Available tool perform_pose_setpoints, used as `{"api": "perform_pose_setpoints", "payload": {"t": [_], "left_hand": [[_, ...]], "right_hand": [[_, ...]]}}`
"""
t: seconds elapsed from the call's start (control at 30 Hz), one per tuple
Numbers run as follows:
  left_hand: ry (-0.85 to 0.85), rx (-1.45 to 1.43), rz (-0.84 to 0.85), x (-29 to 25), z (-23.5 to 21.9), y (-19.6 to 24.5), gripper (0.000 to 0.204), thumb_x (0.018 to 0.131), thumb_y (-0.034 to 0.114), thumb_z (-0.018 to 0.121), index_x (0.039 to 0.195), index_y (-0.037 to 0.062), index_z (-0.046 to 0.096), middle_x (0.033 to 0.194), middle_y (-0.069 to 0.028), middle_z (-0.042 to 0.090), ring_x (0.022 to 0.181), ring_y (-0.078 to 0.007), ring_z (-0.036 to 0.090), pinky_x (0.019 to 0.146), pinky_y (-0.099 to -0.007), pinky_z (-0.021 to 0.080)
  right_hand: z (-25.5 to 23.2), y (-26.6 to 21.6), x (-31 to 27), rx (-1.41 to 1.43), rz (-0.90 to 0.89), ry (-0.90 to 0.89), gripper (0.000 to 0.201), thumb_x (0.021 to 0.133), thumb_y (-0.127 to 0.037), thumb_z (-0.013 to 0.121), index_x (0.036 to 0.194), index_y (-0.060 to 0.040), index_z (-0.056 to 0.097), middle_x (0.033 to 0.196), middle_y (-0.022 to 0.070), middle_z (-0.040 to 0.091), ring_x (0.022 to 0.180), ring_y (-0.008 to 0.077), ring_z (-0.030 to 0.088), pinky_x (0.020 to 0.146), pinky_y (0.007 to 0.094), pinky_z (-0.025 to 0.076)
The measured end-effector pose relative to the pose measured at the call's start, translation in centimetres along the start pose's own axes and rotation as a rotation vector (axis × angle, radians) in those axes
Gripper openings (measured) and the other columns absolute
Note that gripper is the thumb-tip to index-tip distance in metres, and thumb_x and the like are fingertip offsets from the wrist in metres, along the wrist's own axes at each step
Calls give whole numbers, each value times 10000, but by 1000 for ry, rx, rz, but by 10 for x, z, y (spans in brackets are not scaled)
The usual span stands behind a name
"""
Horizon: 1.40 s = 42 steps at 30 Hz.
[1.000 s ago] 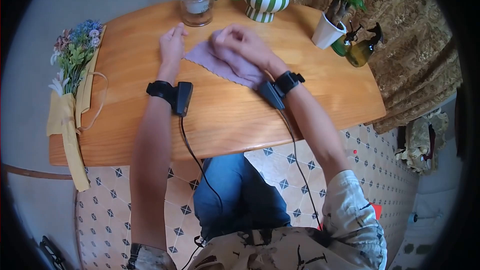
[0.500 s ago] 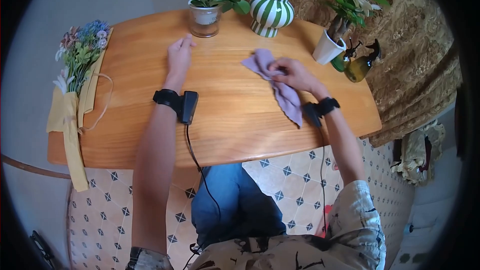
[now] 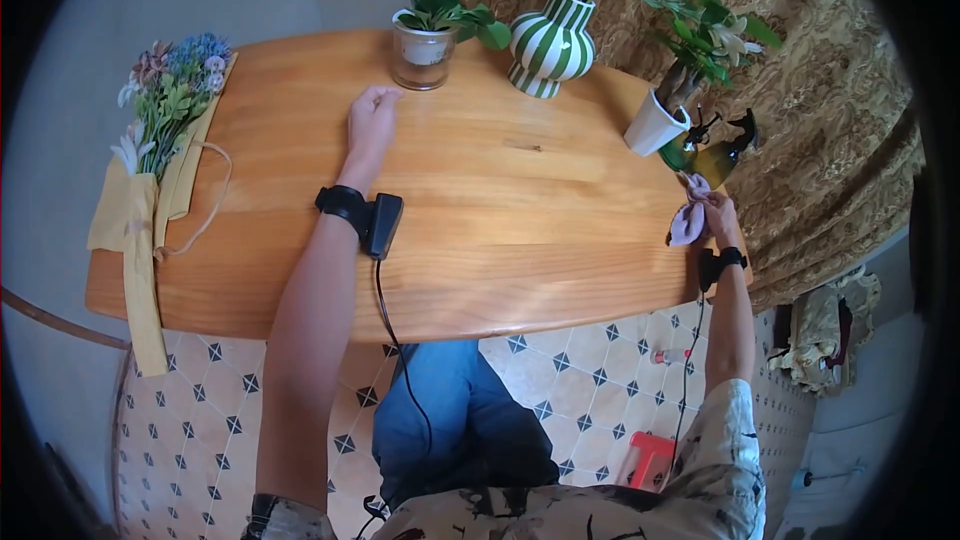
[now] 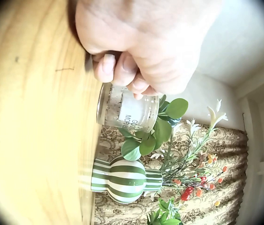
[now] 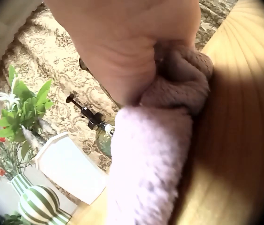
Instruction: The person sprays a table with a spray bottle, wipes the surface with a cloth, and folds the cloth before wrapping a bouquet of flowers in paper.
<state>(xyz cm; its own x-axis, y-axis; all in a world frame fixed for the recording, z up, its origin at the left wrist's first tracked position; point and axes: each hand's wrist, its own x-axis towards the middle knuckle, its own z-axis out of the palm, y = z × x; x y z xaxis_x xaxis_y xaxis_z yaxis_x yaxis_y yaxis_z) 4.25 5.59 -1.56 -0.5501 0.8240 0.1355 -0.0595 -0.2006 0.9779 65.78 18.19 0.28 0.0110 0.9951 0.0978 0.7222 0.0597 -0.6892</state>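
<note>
A lilac cloth (image 3: 688, 225) lies bunched near the table's right end, with my right hand (image 3: 722, 215) gripping it. In the right wrist view, a fluffy fold of the cloth (image 5: 146, 164) hangs out in front and another fold is tucked under the fingers, which are mostly hidden. My left hand (image 3: 373, 125) rests on the table just in front of the glass pot (image 3: 420, 70) with a leafy plant. Its fingers (image 4: 122, 70) are curled in toward the palm with nothing held in the left wrist view.
A green-striped vase (image 3: 550, 48) with flowers stands at the back. Close beyond the right hand are a white planter (image 3: 655, 125) and spray bottles (image 3: 716, 162). A wrapped bouquet (image 3: 165, 130) lies along the left edge of the wooden table (image 3: 480, 270). Cables (image 3: 388, 315) trail from both wrists.
My right hand has swept the cloth from the middle of the table to the right end, bunching it tighter. The left hand stays by the glass pot; the head view has shifted slightly.
</note>
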Motion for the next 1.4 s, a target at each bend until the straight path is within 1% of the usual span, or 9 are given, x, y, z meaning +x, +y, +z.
{"api": "perform_pose_setpoints", "payload": {"t": [0.07, 0.2, 0.53, 0.83, 0.9, 1.07, 1.17, 1.23, 1.4], "left_hand": [[-13, -21, -5, -2, 0, 3, 167, 899, 186, 582, 912, 31, 644, 610, 65, 441, 525, -36, 366, 461, -238, 291], [-33, -7, 35, 0, 0, -1, 160, 910, 196, 584, 912, 44, 634, 604, 74, 421, 522, -31, 351, 454, -226, 279], [-66, 5, -20, -4, 2, 4, 131, 932, 200, 549, 975, 84, 593, 555, 86, 348, 417, -24, 269, 362, -215, 189], [-23, 109, 139, 14, -1, -20, 117, 917, 191, 571, 935, 88, 623, 560, 87, 381, 418, -19, 297, 359, -217, 207], [-37, 85, 72, 13, -3, -19, 166, 894, 170, 604, 943, 20, 654, 765, -21, 624, 684, -66, 524, 632, -232, 418], [-26, 66, 45, 9, 1, -19, 166, 889, 192, 610, 905, 35, 663, 767, -17, 640, 685, -93, 558, 628, -263, 459], [-1, 168, 266, 13, 4, -28, 175, 903, 221, 604, 935, 55, 647, 680, 14, 559, 599, -69, 504, 539, -242, 409], [26, 200, 294, 12, 6, -26, 197, 895, 213, 609, 934, 26, 656, 749, -32, 631, 664, -106, 567, 608, -270, 457], [66, 205, 310, 10, 9, -19, 218, 868, 203, 623, 908, -8, 658, 763, -96, 666, 694, -143, 608, 640, -293, 478]], "right_hand": [[15, -12, -6, -504, -29, 314, 310, 793, -251, 643, 1010, -34, 683, 910, 195, 686, 869, 329, 661, 779, 395, 500], [26, -32, -15, -587, -28, 276, 354, 780, -301, 611, 1007, -38, 679, 948, 224, 669, 927, 376, 635, 810, 434, 490], [41, -71, -47, -411, -154, 2, 350, 798, -272, 631, 1035, -16, 649, 944, 208, 677, 889, 345, 650, 774, 394, 501], [137, -196, -63, -276, -446, -127, 272, 800, -210, 609, 962, 1, 661, 927, 211, 667, 870, 356, 645, 784, 400, 498], [163, -222, -58, -283, -519, -97, 249, 818, -199, 581, 910, 19, 659, 896, 241, 654, 854, 399, 630, 770, 441, 492], [209, -240, -15, -370, -365, 197, 284, 829, -224, 559, 827, 41, 663, 834, 287, 633, 801, 434, 632, 718, 496, 493], [217, -238, 8, -372, -242, 313, 270, 840, -224, 552, 869, 15, 674, 867, 251, 660, 848, 404, 652, 746, 468, 512], [216, -234, 18, -360, -229, 249, 293, 856, -254, 555, 999, -14, 645, 983, 225, 659, 967, 378, 631, 832, 462, 484], [223, -215, 33, -361, -433, 175, 300, 854, -275, 591, 975, -10, 663, 973, 234, 656, 943, 384, 626, 821, 442, 480]]}}
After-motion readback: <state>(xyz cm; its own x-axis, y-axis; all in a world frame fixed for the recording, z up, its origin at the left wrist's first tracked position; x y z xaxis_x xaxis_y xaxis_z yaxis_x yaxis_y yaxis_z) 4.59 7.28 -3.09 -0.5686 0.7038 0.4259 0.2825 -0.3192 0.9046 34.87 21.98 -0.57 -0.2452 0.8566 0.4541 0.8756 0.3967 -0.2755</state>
